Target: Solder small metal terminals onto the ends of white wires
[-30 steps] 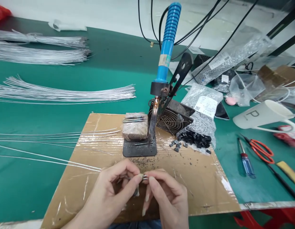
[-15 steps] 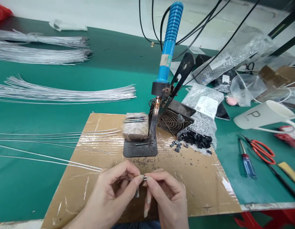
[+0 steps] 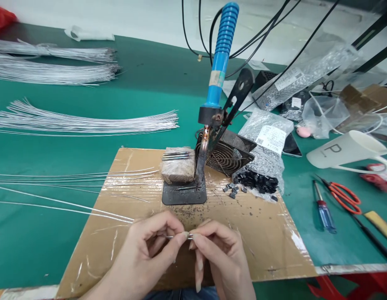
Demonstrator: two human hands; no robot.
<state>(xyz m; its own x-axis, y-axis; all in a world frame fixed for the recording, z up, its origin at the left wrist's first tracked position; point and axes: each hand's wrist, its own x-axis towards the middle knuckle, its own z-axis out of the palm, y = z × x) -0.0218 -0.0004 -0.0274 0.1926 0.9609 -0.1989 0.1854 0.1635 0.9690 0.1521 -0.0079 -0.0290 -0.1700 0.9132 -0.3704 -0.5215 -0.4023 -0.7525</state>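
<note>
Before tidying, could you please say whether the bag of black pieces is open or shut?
The bag is open: black pieces sit at its mouth, several loose on the cardboard.

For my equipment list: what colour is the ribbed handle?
The ribbed handle is blue, best seen in the head view.

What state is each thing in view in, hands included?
Left hand, pinching thin metal.
Right hand, pinching it too.
Blue-handled iron, slanted, tip end down.
Farthest wire bundle, tied.
Nearest wire bundle, no tie visible.
Clear bag, open, black pieces spilled out.
Screwdriver, lying down.
Orange-handled cutters, lying down.
</note>
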